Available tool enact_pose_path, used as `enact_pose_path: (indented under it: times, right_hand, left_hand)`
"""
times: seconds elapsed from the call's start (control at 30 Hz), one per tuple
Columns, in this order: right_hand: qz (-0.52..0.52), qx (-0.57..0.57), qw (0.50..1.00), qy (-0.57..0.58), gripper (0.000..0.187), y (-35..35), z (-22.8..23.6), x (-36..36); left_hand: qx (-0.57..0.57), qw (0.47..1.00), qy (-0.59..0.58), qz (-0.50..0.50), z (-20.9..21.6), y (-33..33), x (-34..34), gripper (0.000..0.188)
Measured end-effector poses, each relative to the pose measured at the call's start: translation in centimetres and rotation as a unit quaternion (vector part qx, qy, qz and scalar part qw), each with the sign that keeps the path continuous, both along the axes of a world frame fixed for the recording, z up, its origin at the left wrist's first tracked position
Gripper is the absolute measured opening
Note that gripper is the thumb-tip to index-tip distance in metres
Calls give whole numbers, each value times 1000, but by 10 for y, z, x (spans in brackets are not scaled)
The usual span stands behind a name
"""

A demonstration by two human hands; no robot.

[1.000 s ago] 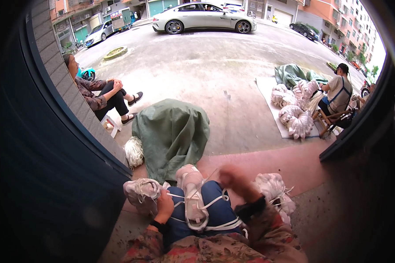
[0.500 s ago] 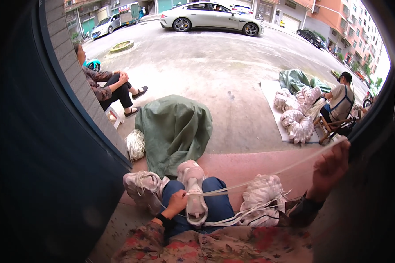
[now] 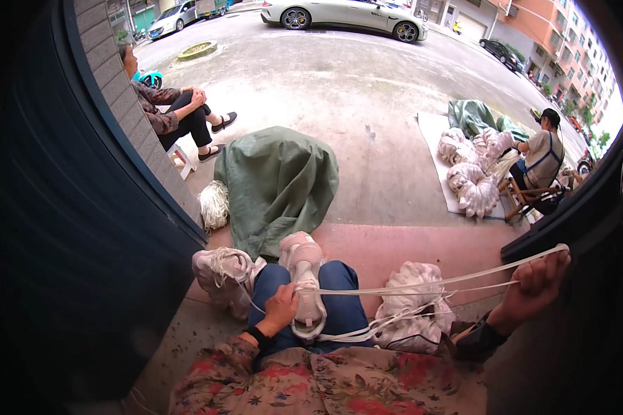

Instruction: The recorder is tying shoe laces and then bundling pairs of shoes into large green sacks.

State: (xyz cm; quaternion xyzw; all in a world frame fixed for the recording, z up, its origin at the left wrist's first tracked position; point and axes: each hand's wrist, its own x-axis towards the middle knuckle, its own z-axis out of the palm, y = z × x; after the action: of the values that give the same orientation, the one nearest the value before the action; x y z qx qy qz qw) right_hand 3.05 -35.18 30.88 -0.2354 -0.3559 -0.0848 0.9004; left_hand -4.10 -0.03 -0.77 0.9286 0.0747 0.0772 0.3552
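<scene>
A pale pink-white sneaker [image 3: 308,304] rests on my lap between my blue-trousered knees, its heel opening toward me. White shoelace strands [image 3: 422,285] run taut from the sneaker out to the right. At the sneaker's left edge, my left hand [image 3: 282,306] pinches the lace where it leaves the shoe. Far out on the right, my raised right hand [image 3: 538,282] is closed on the lace's other end, one strand reaching its fingertips and another lower on the hand. More white laces [image 3: 353,337] trail from near the sneaker's heel toward a shoe bundle.
Bundled sneakers lie to my right [image 3: 410,277] and left [image 3: 221,266]. Ahead stand a green tarp-covered heap [image 3: 273,183] and a hank of white laces [image 3: 213,205]. A person sits at left; another works beside shoe bundles [image 3: 472,187] at right. Dark door panels [image 3: 118,228] flank me.
My right hand has moved outward to the right and lower, and the lace strands now spread apart. My left hand stays at the sneaker. The view has tilted slightly downward.
</scene>
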Motion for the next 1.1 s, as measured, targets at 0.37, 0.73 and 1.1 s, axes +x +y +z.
enact_pose_path:
  times: [0.37,0.73,1.1]
  right_hand:
    - [7,14,1000,8,24,-2,-3,4]
    - [-8,19,1000,10,24,-10,-9,12]
    - [-13,25,999,31,22,-27,-20,15]
  left_hand:
    - [24,998,-36,-44,5,1,-7,31]
    - [63,995,-17,-69,10,0,-5,31]
    - [70,996,-20,-54,4,-2,-7,32]
